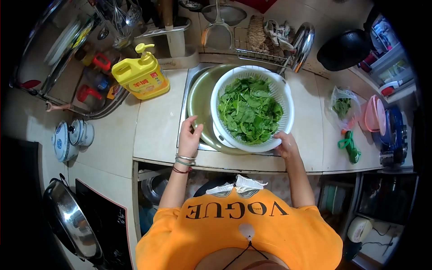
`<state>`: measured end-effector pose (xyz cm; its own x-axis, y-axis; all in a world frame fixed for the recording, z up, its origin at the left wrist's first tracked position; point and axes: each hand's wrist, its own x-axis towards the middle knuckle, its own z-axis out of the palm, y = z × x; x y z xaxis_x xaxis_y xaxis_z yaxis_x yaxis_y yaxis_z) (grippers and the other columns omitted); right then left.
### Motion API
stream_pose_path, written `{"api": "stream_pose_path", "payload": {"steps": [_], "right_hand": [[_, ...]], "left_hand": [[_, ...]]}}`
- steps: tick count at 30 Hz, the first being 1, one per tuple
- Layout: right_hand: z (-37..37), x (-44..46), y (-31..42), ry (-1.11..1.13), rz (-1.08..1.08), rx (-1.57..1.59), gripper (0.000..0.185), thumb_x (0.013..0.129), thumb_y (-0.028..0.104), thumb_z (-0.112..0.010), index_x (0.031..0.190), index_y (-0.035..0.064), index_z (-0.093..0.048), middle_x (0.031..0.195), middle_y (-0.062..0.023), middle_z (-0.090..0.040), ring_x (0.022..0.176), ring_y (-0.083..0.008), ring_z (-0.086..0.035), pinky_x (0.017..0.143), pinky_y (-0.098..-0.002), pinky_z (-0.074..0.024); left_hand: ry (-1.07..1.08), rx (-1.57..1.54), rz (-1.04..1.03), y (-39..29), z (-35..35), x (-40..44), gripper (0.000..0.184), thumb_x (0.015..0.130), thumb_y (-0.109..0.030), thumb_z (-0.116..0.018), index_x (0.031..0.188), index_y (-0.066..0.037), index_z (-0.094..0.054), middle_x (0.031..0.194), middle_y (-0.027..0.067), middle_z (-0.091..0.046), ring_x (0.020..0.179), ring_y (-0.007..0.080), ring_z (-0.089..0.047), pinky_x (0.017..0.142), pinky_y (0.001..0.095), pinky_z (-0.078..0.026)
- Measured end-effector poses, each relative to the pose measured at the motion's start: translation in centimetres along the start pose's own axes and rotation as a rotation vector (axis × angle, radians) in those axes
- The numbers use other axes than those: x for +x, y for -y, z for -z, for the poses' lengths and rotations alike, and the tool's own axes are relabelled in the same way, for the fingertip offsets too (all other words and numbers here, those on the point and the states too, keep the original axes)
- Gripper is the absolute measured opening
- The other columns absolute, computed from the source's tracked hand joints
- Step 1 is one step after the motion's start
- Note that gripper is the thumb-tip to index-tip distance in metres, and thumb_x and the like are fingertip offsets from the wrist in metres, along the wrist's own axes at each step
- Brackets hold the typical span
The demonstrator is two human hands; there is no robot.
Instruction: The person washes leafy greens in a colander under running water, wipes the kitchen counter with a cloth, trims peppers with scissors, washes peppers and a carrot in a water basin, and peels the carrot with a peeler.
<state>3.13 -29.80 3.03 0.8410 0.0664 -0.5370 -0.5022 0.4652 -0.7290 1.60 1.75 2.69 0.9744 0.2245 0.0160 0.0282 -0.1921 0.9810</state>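
A white colander [289, 96] full of leafy greens [249, 108] sits over the right part of a large green basin [194, 101] in the sink. My right hand [286, 144] grips the colander's rim at its lower right, with the thumb on top of the edge. My left hand [190, 136] is beside the basin's lower left edge, fingers apart and holding nothing. Bracelets circle my left wrist.
A yellow pump bottle [146, 83] stands left of the sink, with the faucet [302, 45] behind the colander at right. Lidded enamel pots [65, 141] are far left. A bag of greens [344, 107] and pink baskets [374, 116] are at right.
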Motion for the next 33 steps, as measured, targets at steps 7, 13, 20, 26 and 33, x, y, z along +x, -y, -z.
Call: {"api": "stream_pose_path", "payload": {"steps": [7,13,20,26,33], "right_hand": [[0.4,0.3,-1.0,0.047,0.044,0.345,0.051,0.065,-0.005,-0.045,0.115,-0.0033,-0.035,0.105,-0.0165,-0.049,0.094,-0.0308,-0.052,0.072,-0.0380,-0.0512],[-2.8,-1.7,-1.8,-0.086,0.171,-0.086,0.039,0.068,0.003,-0.050,0.105,-0.0022,-0.042,0.089,-0.0111,-0.053,0.077,-0.0232,-0.057,0.059,-0.0359,-0.0507],[-8.8,-4.2,-2.1,0.062,-0.010,-0.315,0.023,0.077,0.018,-0.054,0.090,-0.0014,-0.053,0.076,-0.0090,-0.056,0.066,-0.0157,-0.057,0.054,-0.0284,-0.0506],[-10.7,-3.2,-4.2,0.262,0.007,-0.362,0.045,0.084,0.039,-0.048,0.106,0.0000,-0.045,0.088,-0.0105,-0.058,0.065,-0.0135,-0.058,0.054,-0.0239,-0.0509],[-9.9,-3.3,-5.2,0.298,-0.009,-0.366,0.048,0.086,0.041,-0.044,0.115,0.0029,-0.041,0.093,-0.0099,-0.058,0.075,-0.0158,-0.059,0.062,-0.0248,-0.0509]], "left_hand": [[0.368,-0.144,0.095,-1.1,-0.9,-0.8,0.031,0.083,-0.013,-0.052,0.111,0.000,-0.047,0.099,0.0073,-0.054,0.088,0.0128,-0.053,0.079,0.0236,-0.042],[0.494,-0.469,0.279,-2.5,-0.5,-1.6,0.040,0.085,-0.016,-0.048,0.121,-0.003,-0.037,0.105,0.0067,-0.052,0.086,0.0122,-0.054,0.075,0.0252,-0.044],[0.219,-0.709,0.402,-1.3,2.5,-0.1,0.040,0.071,0.002,-0.055,0.109,0.006,-0.043,0.099,0.0120,-0.055,0.086,0.0198,-0.055,0.076,0.0294,-0.046],[0.154,-0.763,0.383,-0.9,6.9,0.7,0.037,0.071,0.004,-0.052,0.107,0.008,-0.044,0.096,0.0123,-0.054,0.084,0.0202,-0.055,0.072,0.0285,-0.047],[0.116,-0.604,0.311,-2.5,6.8,-0.1,0.039,0.073,0.004,-0.049,0.111,0.008,-0.040,0.098,0.0146,-0.052,0.084,0.0228,-0.055,0.073,0.0322,-0.049]]}}
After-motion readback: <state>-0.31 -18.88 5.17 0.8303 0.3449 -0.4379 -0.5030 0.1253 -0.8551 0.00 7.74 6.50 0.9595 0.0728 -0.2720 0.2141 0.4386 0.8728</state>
